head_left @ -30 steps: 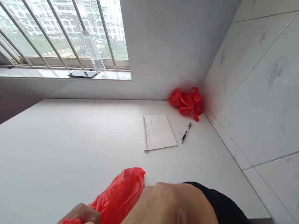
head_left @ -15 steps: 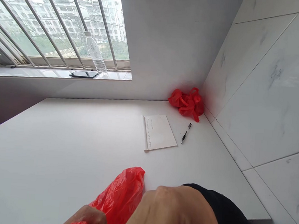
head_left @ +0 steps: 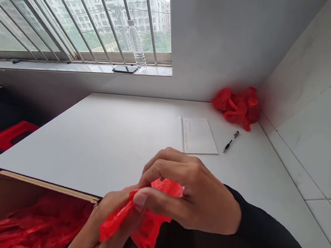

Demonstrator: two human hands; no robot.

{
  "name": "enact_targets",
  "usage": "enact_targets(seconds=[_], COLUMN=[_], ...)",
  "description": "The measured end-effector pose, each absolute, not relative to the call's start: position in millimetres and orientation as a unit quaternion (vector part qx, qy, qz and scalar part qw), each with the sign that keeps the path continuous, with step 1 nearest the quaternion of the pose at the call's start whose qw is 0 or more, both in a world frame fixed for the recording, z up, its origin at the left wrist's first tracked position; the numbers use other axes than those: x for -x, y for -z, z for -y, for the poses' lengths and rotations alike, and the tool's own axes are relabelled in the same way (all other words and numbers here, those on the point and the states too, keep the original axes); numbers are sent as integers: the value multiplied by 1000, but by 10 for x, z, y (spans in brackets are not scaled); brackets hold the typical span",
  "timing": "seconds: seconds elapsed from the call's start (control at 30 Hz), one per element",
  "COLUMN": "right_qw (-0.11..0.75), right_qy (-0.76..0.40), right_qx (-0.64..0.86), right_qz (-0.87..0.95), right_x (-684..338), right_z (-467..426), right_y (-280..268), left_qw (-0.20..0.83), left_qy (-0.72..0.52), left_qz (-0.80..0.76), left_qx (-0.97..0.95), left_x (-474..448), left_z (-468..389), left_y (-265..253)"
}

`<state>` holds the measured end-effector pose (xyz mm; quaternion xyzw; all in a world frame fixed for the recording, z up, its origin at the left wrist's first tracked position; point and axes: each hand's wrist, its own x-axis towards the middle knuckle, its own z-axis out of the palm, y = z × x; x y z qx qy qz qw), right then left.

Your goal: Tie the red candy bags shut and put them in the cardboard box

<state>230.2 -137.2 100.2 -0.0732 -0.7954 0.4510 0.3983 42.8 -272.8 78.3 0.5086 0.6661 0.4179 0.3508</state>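
Note:
A crumpled red plastic bag (head_left: 151,230) is held between my two hands in front of the table's near edge. My left hand (head_left: 115,215) is closed around it, with a folded strip of the bag showing past the fingers. From the right, my right hand (head_left: 189,191) pinches the bag between thumb and fingers, close against the left hand. Part of the bag is hidden behind my fingers. To the lower left stands an open cardboard box (head_left: 48,187) with several red plastic bags (head_left: 40,225) heaped inside.
On the white table (head_left: 118,135) lie a notepad (head_left: 200,136), a black pen (head_left: 231,141) and a red bag bundle (head_left: 238,107) in the corner. The windowsill holds a water bottle (head_left: 137,47) and a phone (head_left: 124,69). A red stool (head_left: 12,135) stands at the left.
The view has swung left, bringing the box and stool into sight. My hands have come up and together, and the bag that hung spread out is now bunched between them.

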Motion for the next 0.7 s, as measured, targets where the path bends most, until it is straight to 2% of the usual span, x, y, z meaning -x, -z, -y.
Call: enact_targets(seconds=[0.23,0.53,0.7], right_qw=[387,315,313], right_qy=[-479,-514,-524], right_qx=[171,280,237], right_qz=[769,747,756], right_x=[-2319,-2248,-2219], right_z=[1375,1323,1310], right_y=[-1071,-1008,-981], left_qw=[510,533,561], left_qy=[-526,-565,-544], left_qz=[-552,-527,-520], left_qx=[-396,-345,-344], left_x=[-422,-353,-391], left_z=[2383,2404,2400], left_y=[-981,-936,-967])
